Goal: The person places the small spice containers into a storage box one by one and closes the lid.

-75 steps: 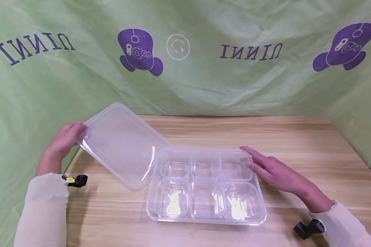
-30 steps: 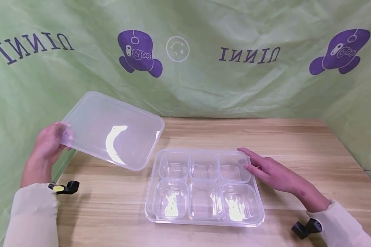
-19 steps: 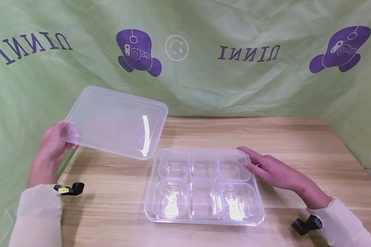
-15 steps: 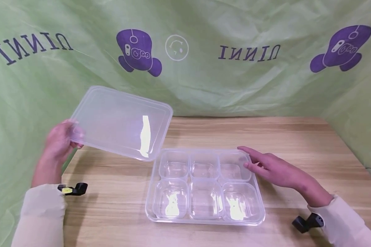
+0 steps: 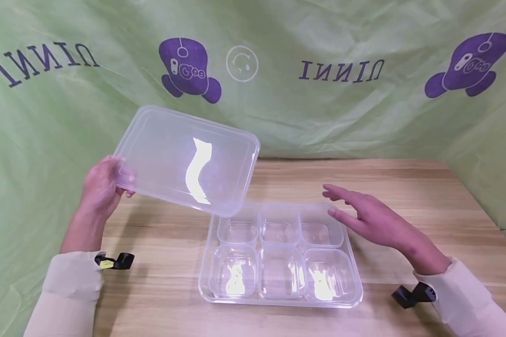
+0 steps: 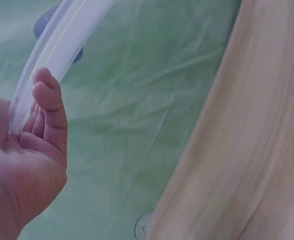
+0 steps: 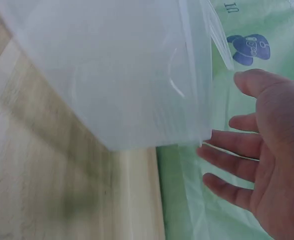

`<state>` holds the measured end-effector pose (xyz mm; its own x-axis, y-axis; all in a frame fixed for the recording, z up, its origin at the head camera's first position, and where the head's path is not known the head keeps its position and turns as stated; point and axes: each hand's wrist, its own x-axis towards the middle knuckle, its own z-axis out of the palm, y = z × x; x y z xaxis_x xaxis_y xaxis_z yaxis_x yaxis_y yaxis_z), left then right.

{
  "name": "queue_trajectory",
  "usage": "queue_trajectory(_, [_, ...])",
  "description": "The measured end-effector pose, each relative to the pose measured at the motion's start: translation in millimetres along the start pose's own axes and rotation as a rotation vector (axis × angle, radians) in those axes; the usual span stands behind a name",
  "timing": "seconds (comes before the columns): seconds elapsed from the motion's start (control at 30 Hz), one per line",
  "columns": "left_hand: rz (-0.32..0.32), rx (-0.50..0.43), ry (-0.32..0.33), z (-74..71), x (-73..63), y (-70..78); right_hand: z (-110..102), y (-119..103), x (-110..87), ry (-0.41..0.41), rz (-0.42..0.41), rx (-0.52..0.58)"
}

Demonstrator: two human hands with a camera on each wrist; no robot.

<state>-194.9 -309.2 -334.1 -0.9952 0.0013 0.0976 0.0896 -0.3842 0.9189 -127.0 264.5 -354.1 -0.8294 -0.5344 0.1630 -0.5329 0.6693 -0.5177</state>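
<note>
A clear rectangular lid (image 5: 168, 154) is held up and tilted by my left hand (image 5: 103, 185), which grips its left edge between thumb and fingers. In the left wrist view the fingers curl round the rim of the lid (image 6: 47, 60). Below the lid's right end, a clear plastic box (image 5: 278, 303) stands on the table with several small square containers (image 5: 280, 276) inside. The lid overlaps the box's back left corner in the head view. My right hand (image 5: 373, 220) hovers by the box's back right corner, fingers spread and holding nothing. The right wrist view shows the box's side wall (image 7: 122, 75) beside the fingers.
The box stands on a wooden table (image 5: 426, 210). A green cloth (image 5: 278, 112) with purple figures hangs behind the table and along both sides. Small black cameras (image 5: 124, 261) are worn at both wrists.
My left hand has swung the lid up off the table side and moved it rightward, over the box's back left corner. My right hand has lifted off the box's corner.
</note>
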Motion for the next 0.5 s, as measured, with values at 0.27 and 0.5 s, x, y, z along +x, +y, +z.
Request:
queue_trajectory(0.27, [0.014,0.051,0.004,35.9,-11.3,-4.2,1.5,-10.0,9.0,0.035,-0.048,0.105])
queue_trajectory(0.5, [0.062,0.14,-0.008,66.7,-21.4,-11.4,0.0,-18.6,12.9,0.048,-0.055,0.178])
